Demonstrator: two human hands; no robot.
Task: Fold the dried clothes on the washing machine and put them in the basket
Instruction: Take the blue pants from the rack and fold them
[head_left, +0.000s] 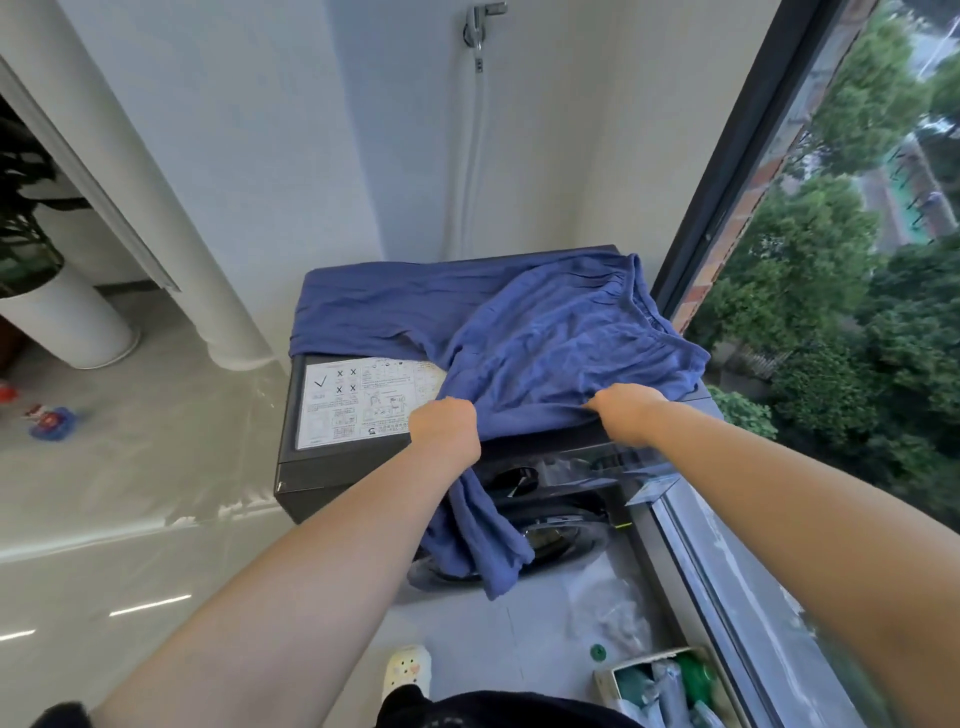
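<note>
A blue garment (545, 332), with an elastic waistband at the right, lies spread over the top of a dark washing machine (332, 467). One part of it hangs down over the machine's front door. My left hand (447, 428) grips the cloth's near edge at the middle of the machine's front. About a hand's width to the right, my right hand (626, 413) grips the same edge. A white instruction sticker (358, 405) shows on the uncovered left part of the lid. No basket is in view.
A large window (831, 260) runs along the right, close to the machine. A white box of bottles (660, 686) sits on the floor at the lower right. White pillars (171, 208) and a potted plant (31, 249) stand at the left. A hose (475, 156) hangs on the back wall.
</note>
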